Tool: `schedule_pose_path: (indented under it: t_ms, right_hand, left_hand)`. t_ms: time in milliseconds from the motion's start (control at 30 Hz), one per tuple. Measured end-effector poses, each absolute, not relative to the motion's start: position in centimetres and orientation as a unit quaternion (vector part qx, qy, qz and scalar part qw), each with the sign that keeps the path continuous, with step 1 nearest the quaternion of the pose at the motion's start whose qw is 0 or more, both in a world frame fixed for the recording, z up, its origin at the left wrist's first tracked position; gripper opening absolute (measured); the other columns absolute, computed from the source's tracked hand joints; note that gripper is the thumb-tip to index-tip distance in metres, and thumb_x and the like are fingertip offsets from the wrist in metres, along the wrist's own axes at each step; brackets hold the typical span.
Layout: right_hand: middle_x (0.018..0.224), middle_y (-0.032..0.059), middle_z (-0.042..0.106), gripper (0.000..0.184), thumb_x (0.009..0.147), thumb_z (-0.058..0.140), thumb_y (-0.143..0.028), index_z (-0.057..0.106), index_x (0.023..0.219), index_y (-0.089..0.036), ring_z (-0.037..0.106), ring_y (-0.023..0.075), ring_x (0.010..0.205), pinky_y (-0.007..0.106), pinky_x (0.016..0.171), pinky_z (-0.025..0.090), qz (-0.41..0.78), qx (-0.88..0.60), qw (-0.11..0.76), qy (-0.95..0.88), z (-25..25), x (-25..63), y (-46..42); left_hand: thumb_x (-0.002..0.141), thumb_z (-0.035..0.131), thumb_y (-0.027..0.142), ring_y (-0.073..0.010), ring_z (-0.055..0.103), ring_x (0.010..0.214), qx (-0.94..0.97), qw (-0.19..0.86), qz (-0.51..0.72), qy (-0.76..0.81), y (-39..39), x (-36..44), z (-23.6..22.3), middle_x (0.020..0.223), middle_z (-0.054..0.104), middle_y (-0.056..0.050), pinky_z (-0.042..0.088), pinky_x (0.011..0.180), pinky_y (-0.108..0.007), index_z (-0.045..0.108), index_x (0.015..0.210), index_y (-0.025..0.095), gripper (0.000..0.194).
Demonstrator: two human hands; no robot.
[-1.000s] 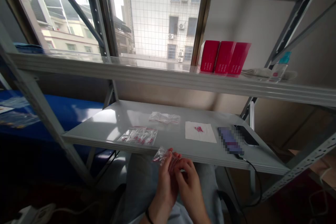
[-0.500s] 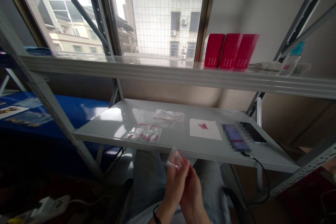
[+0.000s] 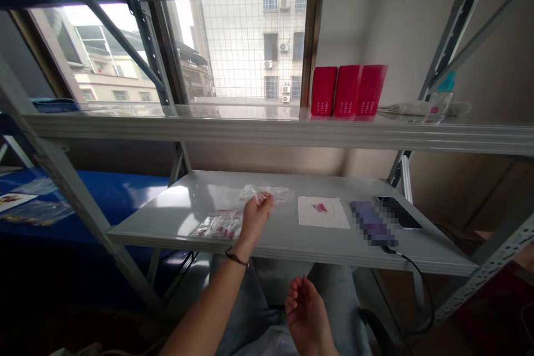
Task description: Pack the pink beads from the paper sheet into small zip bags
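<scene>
My left hand [image 3: 255, 218] reaches out over the grey metal shelf [image 3: 287, 239], its fingers pinching a crumpled clear plastic bag [image 3: 261, 193] at the shelf's back middle. Nearer the front edge, just left of that hand, lies a zip bag with red-marked small pieces [image 3: 217, 226]. To the right, a square of white paper [image 3: 323, 212] carries a little heap of small red pieces [image 3: 320, 207]. My right hand [image 3: 303, 311] hangs low above my jeans, fingers loosely curled and empty, well below the shelf.
A pixelated device [image 3: 372, 223] and a black phone [image 3: 398, 212] with a cable lie at the shelf's right. Red boxes [image 3: 348, 90] and a bottle [image 3: 438, 105] stand on the shelf above. Steel uprights frame the shelf; a blue table [image 3: 83, 189] lies left.
My left hand has moved forward from my lap to the shelf, reaching the clear bag. My hands have come apart, and the small bag held between them earlier no longer shows separately.
</scene>
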State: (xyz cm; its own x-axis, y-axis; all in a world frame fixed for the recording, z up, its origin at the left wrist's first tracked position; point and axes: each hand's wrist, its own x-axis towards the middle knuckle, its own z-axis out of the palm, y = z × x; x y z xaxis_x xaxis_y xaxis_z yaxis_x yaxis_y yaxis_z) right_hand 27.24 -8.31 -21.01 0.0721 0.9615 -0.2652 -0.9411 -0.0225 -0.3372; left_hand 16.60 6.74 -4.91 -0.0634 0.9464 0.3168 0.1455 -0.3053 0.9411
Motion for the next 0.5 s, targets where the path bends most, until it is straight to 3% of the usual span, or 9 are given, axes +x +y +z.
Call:
schedule_pose_path:
  t_ms: [100,200,333,500]
  right_hand:
    - [0.054,-0.0083,0.051,0.032,0.064,0.088,-0.029,0.058,0.068,-0.020,0.040,0.0039,0.039,0.012,0.031,0.027,0.698,-0.178,0.690,0.074,-19.0,27.3,-8.4]
    - [0.048,-0.0143,0.030,0.051,0.060,0.092,-0.036,0.043,0.059,-0.022,0.018,0.0017,0.036,0.013,0.029,0.012,0.724,-0.159,0.668,0.065,-16.9,27.6,-8.4]
    - [0.050,-0.0154,0.016,0.065,0.063,0.090,-0.038,0.027,0.058,-0.025,0.006,0.0030,0.042,0.015,0.031,0.008,0.722,-0.166,0.671,-0.021,-13.7,30.6,-7.7]
    - [0.054,-0.0133,0.015,0.062,0.080,0.076,-0.043,0.019,0.061,-0.026,0.004,0.0068,0.045,0.019,0.033,0.010,0.595,-0.206,0.756,-0.179,-8.2,38.9,-5.7]
  left_hand:
    - [0.080,0.075,0.052,-0.0136,0.057,0.053,0.609,0.350,0.510,0.497,13.2,16.7,-2.8,0.061,0.063,0.002,0.040,0.050,-0.022,0.068,0.092,0.017,0.037]
    - [0.080,0.077,0.038,-0.0136,0.057,0.049,0.633,0.331,0.448,0.537,16.9,17.5,-3.1,0.058,0.063,0.003,0.039,0.049,-0.022,0.068,0.100,0.016,0.032]
    - [0.081,0.076,0.027,-0.0187,0.066,0.060,0.658,0.266,0.394,0.583,18.3,18.4,-4.4,0.063,0.069,-0.001,0.045,0.059,-0.025,0.067,0.108,0.013,0.032]
    - [0.085,0.068,0.023,-0.0259,0.070,0.098,0.690,0.155,0.409,0.577,17.0,17.7,-3.4,0.107,0.076,-0.011,0.048,0.085,-0.032,0.068,0.113,0.017,0.029]
